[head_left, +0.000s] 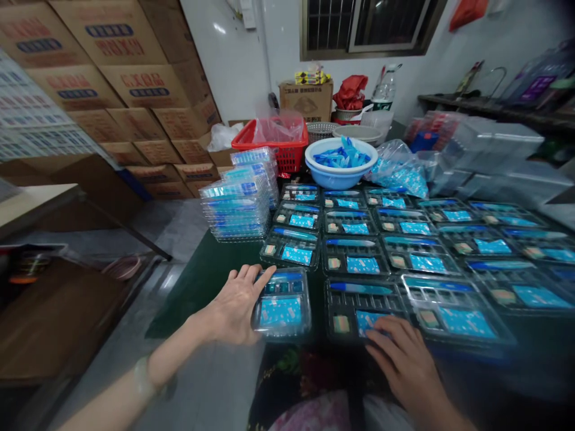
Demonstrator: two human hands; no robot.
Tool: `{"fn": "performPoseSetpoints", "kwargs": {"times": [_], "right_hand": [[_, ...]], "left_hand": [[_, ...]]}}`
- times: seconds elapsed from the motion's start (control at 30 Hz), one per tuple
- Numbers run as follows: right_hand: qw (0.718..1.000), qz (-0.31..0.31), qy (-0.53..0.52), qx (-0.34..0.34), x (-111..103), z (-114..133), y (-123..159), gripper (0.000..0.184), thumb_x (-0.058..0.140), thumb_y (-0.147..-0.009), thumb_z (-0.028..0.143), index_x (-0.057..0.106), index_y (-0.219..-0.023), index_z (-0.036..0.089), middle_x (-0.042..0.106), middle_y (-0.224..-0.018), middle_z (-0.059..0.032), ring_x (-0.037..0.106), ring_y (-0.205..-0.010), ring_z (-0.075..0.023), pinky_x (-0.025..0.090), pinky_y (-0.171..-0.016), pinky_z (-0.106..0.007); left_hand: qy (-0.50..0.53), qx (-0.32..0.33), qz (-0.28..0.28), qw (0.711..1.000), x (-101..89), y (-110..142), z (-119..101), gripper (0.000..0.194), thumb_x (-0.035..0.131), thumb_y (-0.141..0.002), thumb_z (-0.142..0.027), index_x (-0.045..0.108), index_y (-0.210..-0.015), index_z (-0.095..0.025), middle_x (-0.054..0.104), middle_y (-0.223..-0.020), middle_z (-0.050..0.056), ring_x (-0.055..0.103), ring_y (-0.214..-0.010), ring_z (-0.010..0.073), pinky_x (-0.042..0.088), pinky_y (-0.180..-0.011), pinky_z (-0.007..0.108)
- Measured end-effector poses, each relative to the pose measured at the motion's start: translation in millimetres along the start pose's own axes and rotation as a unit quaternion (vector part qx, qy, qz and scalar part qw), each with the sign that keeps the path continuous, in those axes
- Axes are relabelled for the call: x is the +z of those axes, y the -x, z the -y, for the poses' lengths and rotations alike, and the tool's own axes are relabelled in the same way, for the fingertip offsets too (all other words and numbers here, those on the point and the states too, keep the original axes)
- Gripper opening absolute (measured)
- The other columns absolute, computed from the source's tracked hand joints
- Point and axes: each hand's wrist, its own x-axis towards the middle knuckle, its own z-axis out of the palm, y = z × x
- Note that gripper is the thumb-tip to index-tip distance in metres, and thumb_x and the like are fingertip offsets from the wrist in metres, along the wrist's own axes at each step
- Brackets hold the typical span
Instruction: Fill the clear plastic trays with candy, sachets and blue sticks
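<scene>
"Laying a clock over the view, what lies furthest left?"

"Brown cartons [130,78], piled up at ten. Between seven and eight, a pale bracelet [144,378] circles the left wrist."

"Next?"

"The dark green table [191,293] begins, with stacked clear packs [236,209] at nine. The left hand [238,305] is at seven, its fingers [266,278] and thumb set wide, holding the left side of a lidded pack [281,311]. That pack sits at six and shows a blue packet inside."

"And past it?"

"Far back, a red basket [291,154] at twelve; then a pale blue bowl [341,176] of blue pieces at two. Nearer, between four and five, is a black tray [309,335] with a blue pen [362,289], a small pale block [341,324] and a patterned packet [365,320]."

"Where's the right hand [399,347]?"

"Over that tray's right part, at the packet, fingers slightly bent and close together. I can't tell whether they pinch it."

"Anything further right?"

"A clear-covered tray [449,311] at four, just beside that hand, and blurred clear containers [494,143] between two and three."
</scene>
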Motion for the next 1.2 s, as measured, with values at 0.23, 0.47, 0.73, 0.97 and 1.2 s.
{"fn": "performPoseSetpoints", "kwargs": {"times": [0.23, 0.47, 0.73, 0.97, 1.2], "right_hand": [[0.999, 0.010, -0.033, -0.002, 1.5, 1.3, 4.6, 0.015, 0.049, -0.083, 0.021, 0.059, -0.094, 0.022, 0.057, -0.089, -0.0050, 0.051, -0.088, -0.0219, 0.039, -0.073, -0.037], [0.999, 0.003, -0.051, 0.008, 1.5, 27.0, -15.5, 0.015, 0.047, -0.083, 0.019, 0.060, -0.090, 0.022, 0.058, -0.085, -0.0039, 0.051, -0.085, -0.0210, 0.037, -0.069, -0.034], [0.995, 0.013, -0.076, 0.060, 4.4, 44.6, -27.9, 0.021, 0.041, -0.085, 0.015, 0.060, -0.089, 0.021, 0.058, -0.083, -0.0049, 0.049, -0.085, -0.0214, 0.035, -0.070, -0.035], [0.995, -0.002, -0.093, 0.027, -13.6, 28.4, -22.3, 0.020, 0.043, -0.083, 0.011, 0.060, -0.090, 0.019, 0.057, -0.081, -0.0050, 0.048, -0.087, -0.0214, 0.034, -0.070, -0.035], [0.995, -0.043, -0.070, 0.047, -23.7, 7.1, -3.7, 0.019, 0.049, -0.079, 0.011, 0.060, -0.090, 0.020, 0.059, -0.082, -0.0036, 0.046, -0.092, -0.0229, 0.032, -0.074, -0.036]], "left_hand": [[-0.058, -0.078, -0.010, 0.995, 1.7, 35.5, 62.7, 0.100, 0.058, -0.050, -0.036, 0.011, -0.136, -0.017, 0.040, -0.115, 0.015, 0.038, -0.102, 0.0333, 0.032, -0.081, 0.045], [-0.097, -0.149, 0.034, 0.983, -11.0, 30.1, 140.7, 0.098, 0.061, -0.054, -0.045, 0.015, -0.136, -0.020, 0.037, -0.124, 0.020, 0.033, -0.111, 0.0410, 0.032, -0.080, 0.054], [-0.044, 0.029, -0.105, 0.993, -22.1, -22.3, 31.9, 0.057, 0.049, -0.077, -0.035, 0.031, -0.128, -0.019, 0.038, -0.130, 0.014, 0.034, -0.119, 0.0266, 0.030, -0.095, 0.042], [-0.052, 0.002, 0.025, 0.998, -6.7, -114.2, 5.3, 0.079, 0.064, -0.059, -0.029, 0.033, -0.129, -0.009, 0.030, -0.134, 0.023, 0.029, -0.121, 0.0367, 0.031, -0.092, 0.048], [-0.075, -0.013, 0.027, 0.997, -11.9, -110.5, -2.2, 0.088, 0.063, -0.055, -0.045, 0.032, -0.130, -0.011, 0.044, -0.117, 0.020, 0.045, -0.102, 0.0326, 0.038, -0.082, 0.042]]}}
